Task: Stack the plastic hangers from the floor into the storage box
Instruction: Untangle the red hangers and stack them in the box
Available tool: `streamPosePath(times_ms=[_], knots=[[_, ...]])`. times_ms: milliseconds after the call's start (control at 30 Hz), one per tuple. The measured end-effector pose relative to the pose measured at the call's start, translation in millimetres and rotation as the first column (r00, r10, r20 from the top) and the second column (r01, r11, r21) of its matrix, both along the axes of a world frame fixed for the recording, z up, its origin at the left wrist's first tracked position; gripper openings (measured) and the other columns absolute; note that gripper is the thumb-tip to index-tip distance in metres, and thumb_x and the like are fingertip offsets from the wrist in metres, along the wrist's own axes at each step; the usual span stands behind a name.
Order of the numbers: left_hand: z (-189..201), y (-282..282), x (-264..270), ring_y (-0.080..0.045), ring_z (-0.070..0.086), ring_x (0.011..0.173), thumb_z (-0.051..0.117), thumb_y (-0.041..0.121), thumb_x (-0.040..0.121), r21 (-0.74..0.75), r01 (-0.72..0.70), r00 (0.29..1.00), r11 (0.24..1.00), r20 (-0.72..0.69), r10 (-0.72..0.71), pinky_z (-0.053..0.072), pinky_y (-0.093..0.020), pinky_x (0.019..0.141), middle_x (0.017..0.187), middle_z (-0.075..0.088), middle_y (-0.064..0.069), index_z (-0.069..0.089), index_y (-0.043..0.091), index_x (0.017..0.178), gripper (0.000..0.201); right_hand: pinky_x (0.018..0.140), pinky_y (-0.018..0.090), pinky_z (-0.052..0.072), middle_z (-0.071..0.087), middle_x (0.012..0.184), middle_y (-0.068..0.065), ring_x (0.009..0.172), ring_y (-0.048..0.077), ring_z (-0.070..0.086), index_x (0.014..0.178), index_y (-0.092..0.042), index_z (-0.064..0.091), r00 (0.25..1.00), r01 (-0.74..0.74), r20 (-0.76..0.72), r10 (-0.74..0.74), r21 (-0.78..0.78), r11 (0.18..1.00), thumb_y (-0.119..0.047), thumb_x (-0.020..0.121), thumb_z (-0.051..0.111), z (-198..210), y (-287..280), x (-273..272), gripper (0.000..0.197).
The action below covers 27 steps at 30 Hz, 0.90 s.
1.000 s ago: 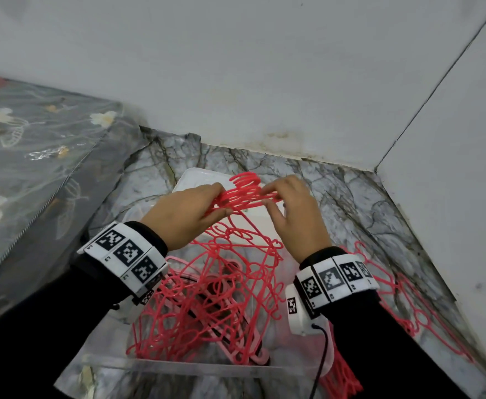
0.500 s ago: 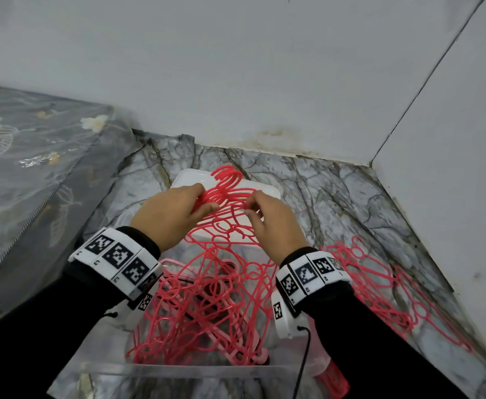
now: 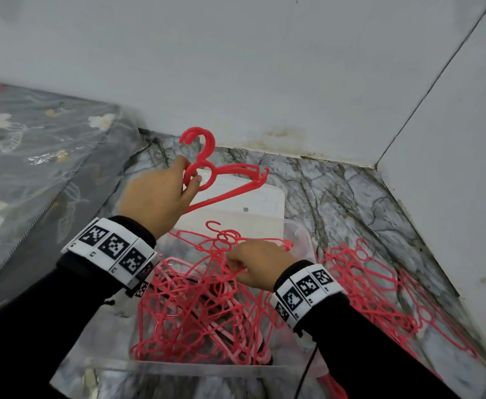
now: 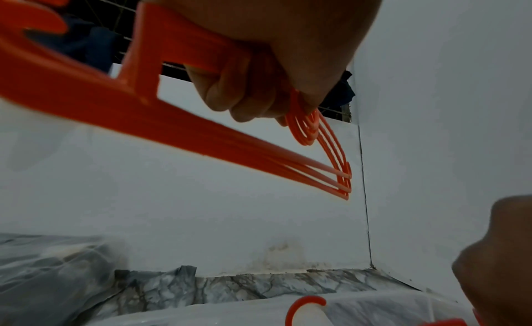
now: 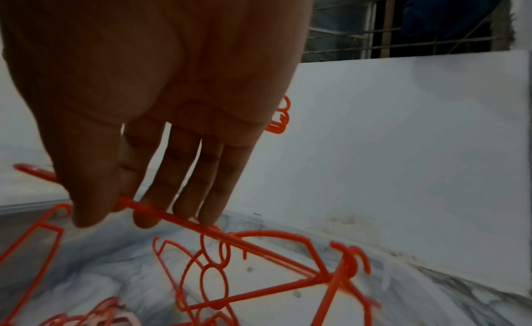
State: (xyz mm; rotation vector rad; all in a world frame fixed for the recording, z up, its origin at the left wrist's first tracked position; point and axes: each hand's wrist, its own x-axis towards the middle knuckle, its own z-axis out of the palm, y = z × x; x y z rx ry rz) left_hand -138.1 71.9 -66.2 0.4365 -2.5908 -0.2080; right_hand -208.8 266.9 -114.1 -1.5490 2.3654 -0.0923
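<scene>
My left hand point(image 3: 161, 194) grips a small bundle of red plastic hangers point(image 3: 221, 182) by the neck, lifted above the far end of the clear storage box point(image 3: 195, 370); the same bundle point(image 4: 201, 135) shows in the left wrist view under curled fingers point(image 4: 244, 96). Lower down, my right hand point(image 3: 256, 266) pinches the bar of another red hanger point(image 5: 184, 219) on top of the tangled hangers point(image 3: 201, 312) inside the box. More red hangers point(image 3: 380, 289) lie on the marble floor to the right.
A white lid point(image 3: 244, 205) lies flat behind the box. Grey walls meet in a corner point(image 3: 375, 165) at the back right. A plastic-wrapped floral mattress point(image 3: 34, 174) borders the left side. A black cable point(image 3: 308, 367) hangs from my right wrist.
My left hand has lifted the bundle of hangers up and away from the pile. My right hand has let that bundle go, dropped toward the box and taken hold of another hanger.
</scene>
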Motion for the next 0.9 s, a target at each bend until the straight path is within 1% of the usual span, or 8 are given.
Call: streamPosePath(times_ms=[200,267,333,433,533,667,767,900], knots=[[1,-6,2,-0.026,0.043,0.052,0.037,0.033,0.099,-0.011,-0.038,0.999,0.999,0.023,0.038,0.030,-0.031,0.048,0.060,0.050,-0.002,0.046,0.015,0.089,0.023,0.077,0.028,0.049,0.071,0.096,0.003,0.091,0.018,0.064,0.094,-0.012,0.071,0.974,-0.048,0.220,0.048,-0.008,0.999,-0.002,0.080,0.059,-10,-8,19,0.022],[0,-8,3,-0.025,0.040,0.049,0.037,0.032,0.098,-0.011,-0.045,0.998,0.999,0.033,0.045,0.026,-0.030,0.046,0.055,0.043,0.002,0.044,0.015,0.084,0.022,0.083,0.032,0.048,0.067,0.105,0.002,0.100,0.020,0.060,0.101,-0.017,0.068,0.989,0.021,0.147,-0.015,-0.044,0.999,-0.008,0.085,0.056,-12,-10,16,0.023],[0,-9,2,-0.025,0.040,0.048,0.040,0.031,0.096,-0.001,-0.039,0.999,0.999,0.036,0.039,0.024,-0.029,0.046,0.052,0.039,0.004,0.044,0.016,0.082,0.021,0.088,0.038,0.047,0.061,0.115,0.004,0.108,0.024,0.055,0.113,-0.019,0.061,0.992,0.120,-0.019,-0.122,-0.070,0.990,-0.012,0.089,0.051,-13,-8,5,0.027],[-2,-9,2,-0.021,0.037,0.045,0.041,0.033,0.096,0.003,-0.031,0.999,1.000,0.036,0.031,0.022,-0.027,0.045,0.053,0.040,0.005,0.042,0.018,0.081,0.022,0.089,0.039,0.045,0.053,0.122,0.007,0.114,0.027,0.049,0.124,-0.015,0.049,0.948,0.250,-0.197,-0.250,-0.027,0.968,-0.008,0.090,0.049,-18,-1,-17,0.035],[-5,-8,0,-0.010,0.033,0.043,0.039,0.035,0.097,0.009,-0.023,0.999,1.000,0.043,0.023,0.018,-0.024,0.042,0.054,0.041,0.007,0.041,0.020,0.079,0.024,0.090,0.040,0.045,0.050,0.127,0.008,0.117,0.027,0.047,0.128,-0.013,0.043,0.913,0.365,-0.210,-0.350,0.037,0.930,-0.009,0.092,0.046,-30,5,-32,0.036],[-4,-6,-2,-0.020,0.044,0.049,0.038,0.035,0.097,0.011,-0.018,0.998,1.000,0.061,0.017,0.027,-0.027,0.044,0.063,0.053,0.001,0.042,0.020,0.081,0.022,0.094,0.042,0.039,0.050,0.129,0.007,0.119,0.028,0.047,0.130,-0.014,0.039,0.890,0.392,-0.290,-0.351,0.095,0.915,-0.015,0.095,0.045,-52,0,-38,0.036],[-4,-5,-1,-0.024,0.050,0.056,0.038,0.035,0.097,0.007,-0.007,0.997,1.000,0.081,0.006,0.028,-0.028,0.045,0.068,0.058,-0.001,0.044,0.019,0.084,0.021,0.093,0.042,0.039,0.051,0.126,0.008,0.117,0.029,0.048,0.131,-0.016,0.040,0.893,0.375,-0.295,-0.340,0.071,0.924,-0.014,0.096,0.044,-60,-7,-40,0.035],[-5,-9,-1,-0.021,0.048,0.054,0.037,0.036,0.098,0.007,-0.019,0.995,1.000,0.094,0.018,0.023,-0.026,0.043,0.067,0.057,0.001,0.045,0.019,0.084,0.023,0.085,0.036,0.041,0.055,0.114,0.008,0.105,0.028,0.053,0.119,-0.018,0.051,0.914,0.362,-0.171,-0.367,-0.060,0.930,-0.010,0.095,0.043,-51,-17,-42,0.026]])
